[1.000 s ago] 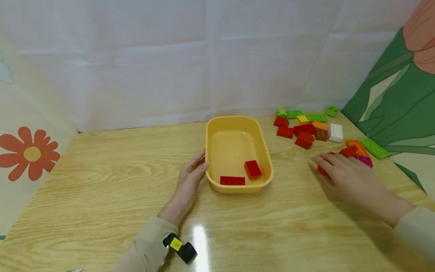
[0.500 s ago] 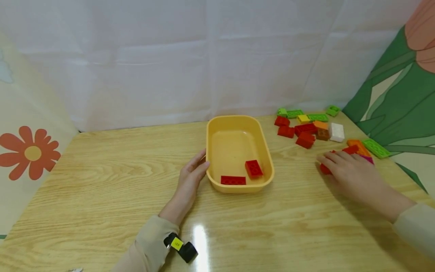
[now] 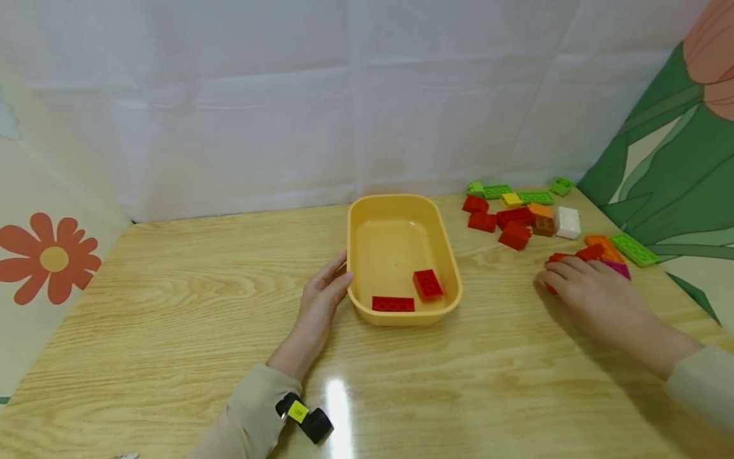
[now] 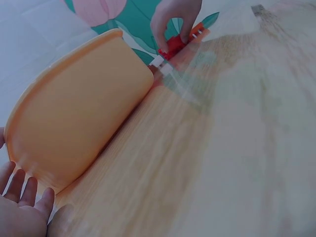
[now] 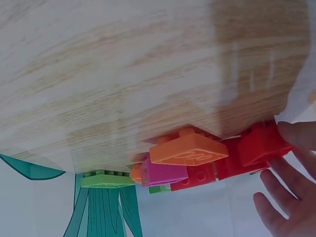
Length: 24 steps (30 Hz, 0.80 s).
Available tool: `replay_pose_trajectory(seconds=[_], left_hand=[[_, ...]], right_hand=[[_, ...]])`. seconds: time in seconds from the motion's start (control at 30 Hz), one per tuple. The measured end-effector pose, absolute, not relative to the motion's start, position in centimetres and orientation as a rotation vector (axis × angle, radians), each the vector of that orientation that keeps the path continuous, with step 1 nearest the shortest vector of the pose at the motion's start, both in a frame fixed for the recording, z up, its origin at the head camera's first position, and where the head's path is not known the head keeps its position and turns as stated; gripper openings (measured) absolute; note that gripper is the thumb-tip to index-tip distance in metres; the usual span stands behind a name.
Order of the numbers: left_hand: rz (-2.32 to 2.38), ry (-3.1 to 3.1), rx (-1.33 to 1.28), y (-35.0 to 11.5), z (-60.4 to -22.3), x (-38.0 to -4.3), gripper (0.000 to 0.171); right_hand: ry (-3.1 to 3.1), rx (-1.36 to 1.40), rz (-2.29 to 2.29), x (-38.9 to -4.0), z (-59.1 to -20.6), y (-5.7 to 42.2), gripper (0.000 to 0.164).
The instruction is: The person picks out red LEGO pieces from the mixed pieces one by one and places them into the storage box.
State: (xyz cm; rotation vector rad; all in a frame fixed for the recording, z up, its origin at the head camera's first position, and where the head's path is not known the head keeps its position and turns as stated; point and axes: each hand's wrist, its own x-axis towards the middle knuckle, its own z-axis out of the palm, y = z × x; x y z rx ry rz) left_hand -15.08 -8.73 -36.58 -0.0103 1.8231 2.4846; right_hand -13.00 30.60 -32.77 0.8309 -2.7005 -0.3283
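A yellow plastic bin (image 3: 395, 245) stands on the table with two red toy bricks inside, a long one (image 3: 392, 304) and a shorter one (image 3: 427, 285). My left hand (image 3: 318, 299) rests against the bin's left wall, thumb by the rim, fingers fairly straight in the left wrist view. Over at the right, my right hand (image 3: 593, 293) pinches a red toy brick (image 5: 262, 144) between thumb and fingers, low at the table. Beside it lie another red brick (image 3: 590, 252), an orange brick (image 5: 187, 149) and a magenta brick (image 5: 164, 172). The hand partly hides the pinched brick in the head view.
Behind the right hand lie more red bricks (image 3: 515, 235), a white brick (image 3: 568, 222), a brown brick (image 3: 543, 226), a yellow brick (image 3: 511, 200) and several green ones (image 3: 536, 197). A long green brick (image 3: 633, 250) lies near the right wall panel. White cloth (image 3: 229, 108) hangs behind the table.
The right hand has shifted slightly right and nearer, uncovering more red brick above its fingers. The left hand and the bin stay in place.
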Motion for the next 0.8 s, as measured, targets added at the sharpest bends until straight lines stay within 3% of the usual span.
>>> replay_pose_trajectory(seconds=[0.5,0.8], left_hand=[[2.484,1.818,-0.023,-8.6,-36.7,-15.2,0.05],[2.477,1.823,-0.021,-8.7,-36.8,-15.2,0.05]], right_hand=[[-2.808,0.783,-0.309,-12.6,-32.4,29.8,0.043],[-2.763,0.773,-0.25,-12.6,-32.6,29.2,0.037]])
